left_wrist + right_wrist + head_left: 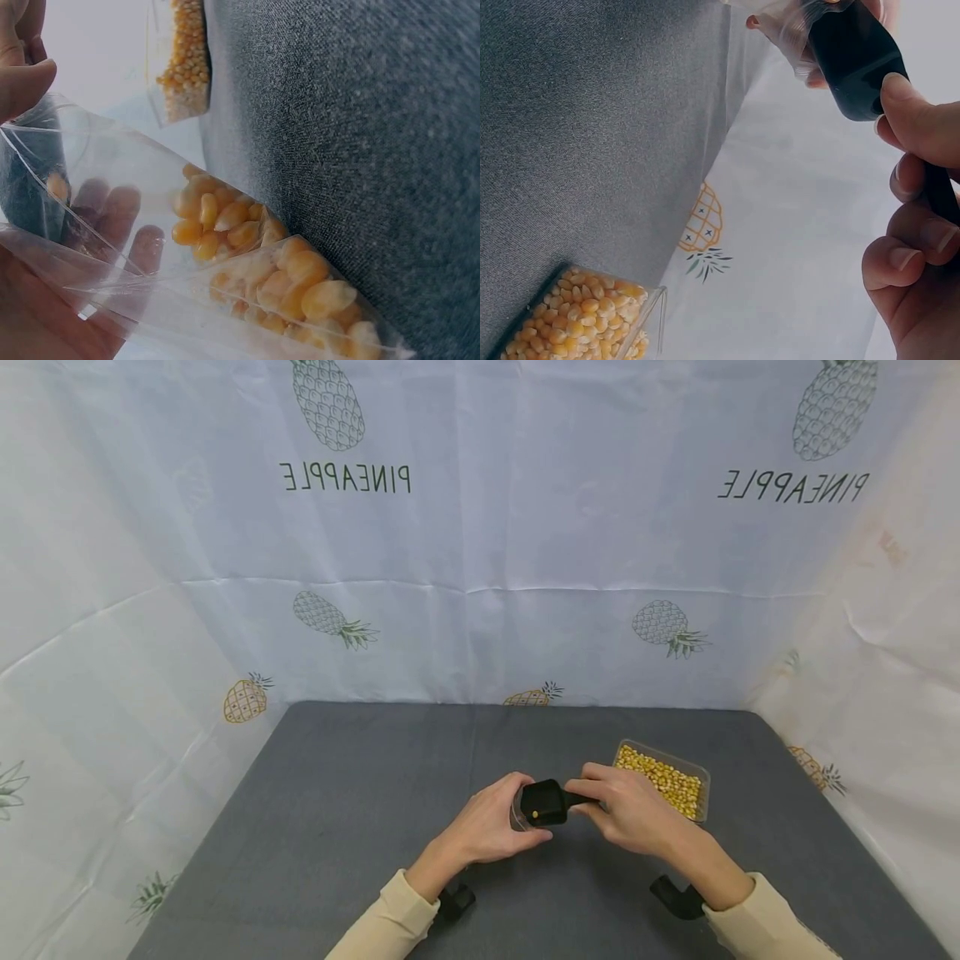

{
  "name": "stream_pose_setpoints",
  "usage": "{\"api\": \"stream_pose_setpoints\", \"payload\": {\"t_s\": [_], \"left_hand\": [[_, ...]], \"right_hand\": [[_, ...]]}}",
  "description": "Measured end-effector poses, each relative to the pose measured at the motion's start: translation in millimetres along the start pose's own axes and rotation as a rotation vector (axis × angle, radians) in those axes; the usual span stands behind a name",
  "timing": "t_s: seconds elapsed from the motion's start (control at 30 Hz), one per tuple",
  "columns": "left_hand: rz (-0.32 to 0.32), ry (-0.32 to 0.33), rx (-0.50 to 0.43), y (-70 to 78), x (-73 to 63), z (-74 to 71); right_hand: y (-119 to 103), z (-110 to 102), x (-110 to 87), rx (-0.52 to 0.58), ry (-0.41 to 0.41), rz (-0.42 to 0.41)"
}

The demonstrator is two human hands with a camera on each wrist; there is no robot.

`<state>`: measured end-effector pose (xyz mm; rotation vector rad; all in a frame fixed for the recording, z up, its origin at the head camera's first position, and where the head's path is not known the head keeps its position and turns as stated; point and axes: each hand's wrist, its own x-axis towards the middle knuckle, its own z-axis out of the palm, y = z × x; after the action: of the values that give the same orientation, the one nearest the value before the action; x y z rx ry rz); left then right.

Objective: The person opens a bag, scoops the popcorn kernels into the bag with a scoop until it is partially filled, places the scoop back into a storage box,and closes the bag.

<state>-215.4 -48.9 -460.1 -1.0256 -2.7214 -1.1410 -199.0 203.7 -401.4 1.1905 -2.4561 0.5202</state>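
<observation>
Scoop (543,802) crosswise, leftward toward bag (157,176)

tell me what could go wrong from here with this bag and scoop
The kernel in the black scoop might fall outside the clear bag. The bag looks flimsy, so if the left hand loosens, it could fold and spill its kernels. The open tub sits close to the right hand, which might knock it.

Bag (180,300): clear plastic film, glossy, creased. Scoop (545,800), lower centre of head view: smooth plastic. Tub (703,793), right: clear, rigid plastic. Kernels (581,319): smooth, slightly glossy. Cloth (375,777), bottom: matt, woven.
</observation>
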Motion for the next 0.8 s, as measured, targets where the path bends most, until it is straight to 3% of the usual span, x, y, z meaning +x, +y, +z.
{"api": "stream_pose_setpoints", "payload": {"t_s": [0.33, 0.8], "left_hand": [[0.004, 0.004, 0.004, 0.1, 0.5, -0.2], [0.017, 0.019, 0.005, -0.5, 0.3, 1.0]], "right_hand": [[-0.3, -0.8, -1.6, 0.02, 0.03, -0.01], [2.3, -0.8, -8.0, 0.102, 0.041, 0.037]]}}
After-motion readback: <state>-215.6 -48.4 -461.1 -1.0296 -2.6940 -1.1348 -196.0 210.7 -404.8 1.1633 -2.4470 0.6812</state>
